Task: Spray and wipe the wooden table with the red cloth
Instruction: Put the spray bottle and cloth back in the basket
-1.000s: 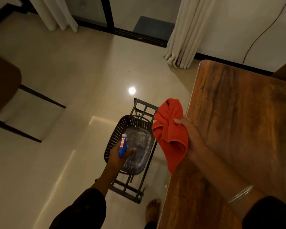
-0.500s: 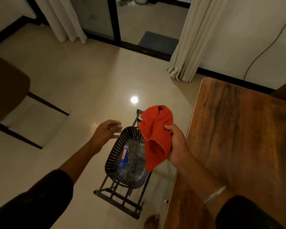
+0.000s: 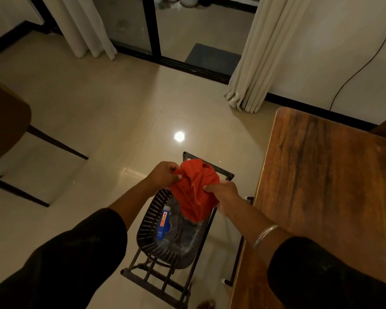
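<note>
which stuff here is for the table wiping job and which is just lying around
For the job: red cloth, held by left hand and right hand; blue spray bottle in the basket; wooden table.

Just about: curtains, chair, doormat.

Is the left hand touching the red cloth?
Touching. The head view shows the left hand pinching the cloth's edge.

Desk (image 3: 321, 186): I see it cut off at right and bottom edges. Basket (image 3: 149, 221): far end hidden behind red cloth (image 3: 194, 192). Spray bottle (image 3: 163, 224): label unreadable.
</note>
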Demonstrator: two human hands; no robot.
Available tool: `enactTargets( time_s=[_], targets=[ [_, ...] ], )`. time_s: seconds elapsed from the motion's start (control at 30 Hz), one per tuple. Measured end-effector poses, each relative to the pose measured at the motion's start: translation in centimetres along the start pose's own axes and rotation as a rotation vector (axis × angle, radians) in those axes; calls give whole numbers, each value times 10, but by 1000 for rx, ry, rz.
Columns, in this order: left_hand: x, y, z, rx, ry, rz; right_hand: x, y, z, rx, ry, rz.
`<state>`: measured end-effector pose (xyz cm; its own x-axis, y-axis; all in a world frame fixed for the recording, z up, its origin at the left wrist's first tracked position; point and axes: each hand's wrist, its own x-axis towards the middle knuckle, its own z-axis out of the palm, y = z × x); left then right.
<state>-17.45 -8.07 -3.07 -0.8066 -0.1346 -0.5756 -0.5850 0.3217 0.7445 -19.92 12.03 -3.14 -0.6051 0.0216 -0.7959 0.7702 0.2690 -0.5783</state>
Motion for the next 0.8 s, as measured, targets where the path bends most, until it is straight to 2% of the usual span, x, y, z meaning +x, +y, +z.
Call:
enactTargets(
  time_s=[0.17, 0.3, 0.43, 0.5, 0.57, 0.63, 0.67, 0.73, 0.8],
  targets=[
    [41, -25, 13, 296, 34, -86, 40, 0, 18, -363, 40, -176],
    [60, -37, 31, 581, 38, -118, 58, 18, 18, -635, -49, -333],
    [63, -41, 43, 660, 192, -118, 62, 28, 23, -914, -10, -536],
    [62, -39, 42, 669, 249, -101, 64, 24, 27, -983, -95, -575],
    [59, -36, 39, 710, 323, -17, 64, 19, 27, -946, -115, -511],
    [59, -32, 38, 778, 353, 207, 59, 15, 26, -938, 14, -564],
    [60, -29, 37, 811, 298, 325, 55, 13, 26, -967, 63, -640],
    [61, -24, 39, 908, 74, 449, 52, 12, 29, -1071, 17, -729],
    [65, -21, 43, 1084, -89, 399, 52, 11, 31, -1088, -103, -600]
  ],
)
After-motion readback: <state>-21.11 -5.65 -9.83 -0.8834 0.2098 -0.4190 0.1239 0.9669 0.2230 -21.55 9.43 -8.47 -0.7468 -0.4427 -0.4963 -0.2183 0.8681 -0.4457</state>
